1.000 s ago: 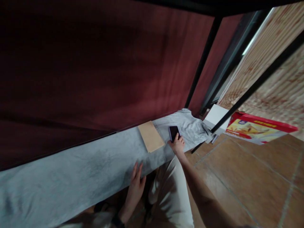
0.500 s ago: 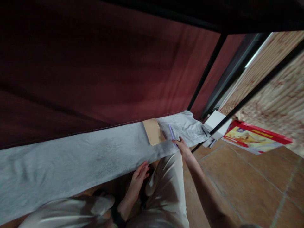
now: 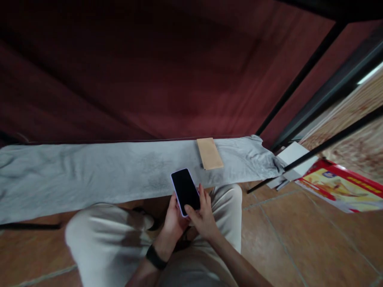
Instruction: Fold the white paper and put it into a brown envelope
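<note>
Above my lap, a smartphone (image 3: 184, 190) in a pale purple case is held between both hands, its dark screen facing up. My left hand (image 3: 174, 219) is closed around its lower left side, with the fingers partly hidden beneath it. My right hand (image 3: 204, 217) grips the lower right edge, the thumb lying over the bottom of the screen. Beyond the phone, a tan, flat paper-like item (image 3: 210, 154) lies on the grey cloth (image 3: 131, 167) that covers a long, narrow surface. Neither hand touches the tan item.
A dark red fabric panel (image 3: 179, 87) rises behind the cloth. Black metal bars (image 3: 302, 75) frame the right side. On the tiled floor (image 3: 278, 227) at right stand a white box (image 3: 295, 157) and a red and yellow printed box (image 3: 341, 185).
My right hand has lifted the phone off the cloth and brought it left over my lap. My left hand, empty before, now holds it too. The view has turned left.
</note>
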Demonstrator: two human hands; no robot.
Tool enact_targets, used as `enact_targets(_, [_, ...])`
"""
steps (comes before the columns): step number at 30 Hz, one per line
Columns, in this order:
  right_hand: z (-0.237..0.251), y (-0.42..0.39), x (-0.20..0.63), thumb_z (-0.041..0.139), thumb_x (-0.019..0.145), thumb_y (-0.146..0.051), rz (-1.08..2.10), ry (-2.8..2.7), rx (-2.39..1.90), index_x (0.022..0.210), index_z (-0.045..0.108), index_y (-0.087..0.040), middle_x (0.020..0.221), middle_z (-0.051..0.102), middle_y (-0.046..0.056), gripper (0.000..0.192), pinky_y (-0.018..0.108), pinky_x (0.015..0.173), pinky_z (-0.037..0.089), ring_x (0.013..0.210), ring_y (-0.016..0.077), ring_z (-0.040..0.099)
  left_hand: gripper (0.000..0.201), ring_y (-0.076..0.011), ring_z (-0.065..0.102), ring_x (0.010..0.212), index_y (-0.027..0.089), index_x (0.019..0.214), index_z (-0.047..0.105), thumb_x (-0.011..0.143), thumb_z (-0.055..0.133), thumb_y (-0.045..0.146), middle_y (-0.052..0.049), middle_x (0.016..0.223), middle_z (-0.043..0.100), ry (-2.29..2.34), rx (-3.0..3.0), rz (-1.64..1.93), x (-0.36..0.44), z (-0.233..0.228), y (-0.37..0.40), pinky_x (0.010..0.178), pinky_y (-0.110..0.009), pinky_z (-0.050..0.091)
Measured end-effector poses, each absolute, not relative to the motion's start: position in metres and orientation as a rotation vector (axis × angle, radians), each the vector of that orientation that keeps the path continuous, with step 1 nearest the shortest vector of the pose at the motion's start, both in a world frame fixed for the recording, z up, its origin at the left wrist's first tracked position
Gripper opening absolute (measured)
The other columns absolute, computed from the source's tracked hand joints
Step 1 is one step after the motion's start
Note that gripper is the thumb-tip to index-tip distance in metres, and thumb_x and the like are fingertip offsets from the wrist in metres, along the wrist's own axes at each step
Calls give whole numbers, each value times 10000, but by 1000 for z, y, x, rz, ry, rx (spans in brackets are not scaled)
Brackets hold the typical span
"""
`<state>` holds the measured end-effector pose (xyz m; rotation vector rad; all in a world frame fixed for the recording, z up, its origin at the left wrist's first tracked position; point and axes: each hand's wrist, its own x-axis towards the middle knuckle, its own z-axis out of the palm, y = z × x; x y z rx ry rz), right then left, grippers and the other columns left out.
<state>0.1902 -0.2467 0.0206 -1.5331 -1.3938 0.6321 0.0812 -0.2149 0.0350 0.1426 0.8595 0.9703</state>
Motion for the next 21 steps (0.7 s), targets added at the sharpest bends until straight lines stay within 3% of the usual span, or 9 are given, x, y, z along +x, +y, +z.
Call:
enact_targets(4, [30,-246,182,555,970,-406,679,-1466,-1501,1572,323,-294,1411,515,109,655,492,1162,401,1366,264,469,376,-229,732,802,218,1091,672,870,618,517,-42,941,751,967,154,1081,61,43,-215,656,-340,590])
enact_targets(11, [53,-244,163,516,984,-369,681,-1596,-1423,1602,245,-268,1427,530,118,682,424,1084,494,1297,263,565,269,-184,700,701,196,951,676,832,670,437,-20,826,737,963,28,1133,49,45,-218,620,-283,569])
enact_targets(16, [62,-242,164,510,981,-367,620,-1643,-1429,1575,303,-233,1384,551,130,643,420,1055,515,1247,269,600,267,-161,688,653,185,964,685,878,621,429,-12,816,740,945,-5,1111,45,46,-218,603,-266,561])
enact_targets(21, [64,-242,164,487,993,-359,631,-1621,-1426,1552,351,-250,1340,579,113,585,389,1021,535,1188,242,631,321,-194,699,652,177,1010,693,870,624,458,-30,816,750,903,-51,1038,44,46,-218,646,-324,587])
